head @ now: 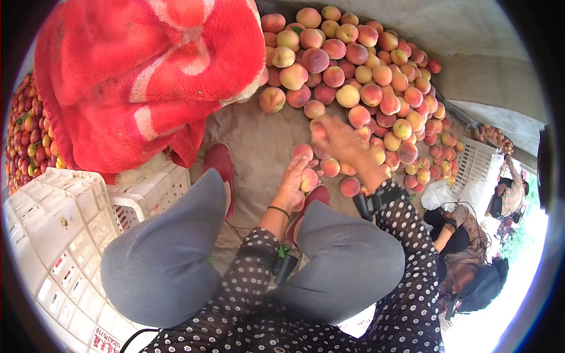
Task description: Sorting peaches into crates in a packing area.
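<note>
My left hand (pixel 292 181) is low between my knees, its fingers closed around peaches; one peach (pixel 309 180) shows at its palm side and another (pixel 303 152) at its fingertips. Ahead and to the right, my right hand (pixel 337 137) is blurred, over the near edge of a big pile of peaches (pixel 371 95). A reddish peach shows beside its fingers, but whether the hand grips it I cannot tell. Loose peaches, among them a red one (pixel 350 186), lie on the brown cloth (pixel 251 132) near my right wrist.
A red fleece blanket (pixel 154 88) drapes at the upper left, over part of a white plastic crate (pixel 154 189). Another crate (pixel 57 220) stands nearer. Nectarines (pixel 31 137) are heaped at far left. Co-workers (pixel 468 251) sit at the right, near a white crate (pixel 472 163). A pale wall (pixel 481 70) stands behind the peaches.
</note>
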